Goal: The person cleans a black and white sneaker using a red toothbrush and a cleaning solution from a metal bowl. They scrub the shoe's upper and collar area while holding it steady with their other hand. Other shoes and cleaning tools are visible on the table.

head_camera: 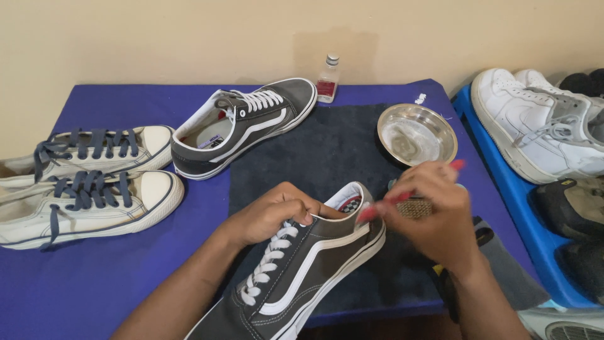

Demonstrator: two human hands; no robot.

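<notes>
The person's left hand (270,217) is closed on the collar of a grey shoe (302,277), fingers inside the opening, near the top of the white laces (267,261). I think this grip keeps the shoe steady and tilts its side towards the other hand. The shoe lies on a dark cloth (327,148), with its toe pointing to the person and its heel away; the cloth probably protects the blue table (94,289) from dirt and water.

The right hand (440,211) is clenched around a brush (409,200) with a red handle; its bristles are just beside the heel of the shoe. The hand is blurred, so it seems to be in motion.

A metal bowl (417,133) stands near, behind the right hand, easy to reach for the brush; what is in it I cannot tell. At the back edge, by the wall, stands a small clear bottle (328,79) with a silver cap and a red label.

The second grey shoe (245,126) rests on the far left edge of the cloth. Two cream shoes (82,182) with dark blue laces lie at the left. At the right, white shoes (535,123) sit on a blue tray (497,182).
</notes>
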